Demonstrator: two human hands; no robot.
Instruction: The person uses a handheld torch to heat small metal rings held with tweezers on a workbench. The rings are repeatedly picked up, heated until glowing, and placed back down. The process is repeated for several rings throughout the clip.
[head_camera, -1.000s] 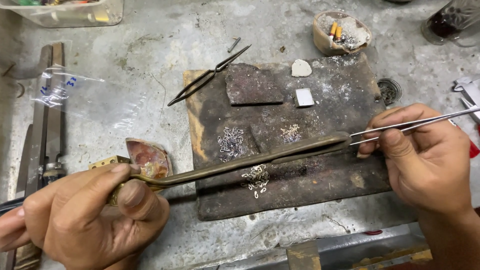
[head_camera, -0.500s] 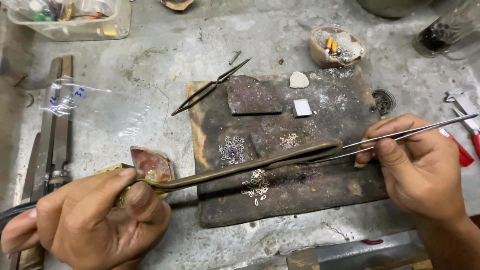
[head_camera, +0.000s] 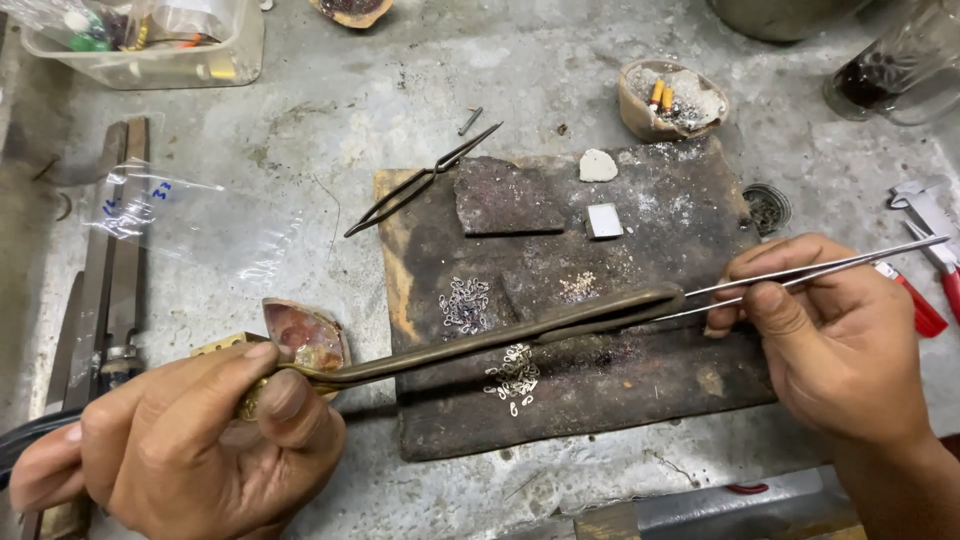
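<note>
My left hand (head_camera: 190, 440) grips the brass handle end of a long curved torch nozzle (head_camera: 500, 335) that reaches rightward over a charred soldering block (head_camera: 700, 385). My right hand (head_camera: 835, 335) pinches thin steel tweezers (head_camera: 830, 265) whose tips point left, close to the nozzle's tip. Two small heaps of tiny silver links lie on the block: one (head_camera: 465, 305) above the nozzle, another (head_camera: 512, 375) just below it.
On the block sit a dark slab (head_camera: 508, 195), a white square piece (head_camera: 604, 220) and a pale lump (head_camera: 598, 166). Black tweezers (head_camera: 420, 182) lie at its upper left. A broken shell dish (head_camera: 305, 335), a small bowl (head_camera: 672, 98), a plastic box (head_camera: 150, 45), a glass (head_camera: 895, 70) and red-handled pliers (head_camera: 920, 300) surround it.
The view has shifted slightly, so everything sits a little lower in frame. Both hands keep their grips; nozzle and tweezers stay in nearly the same pose.
</note>
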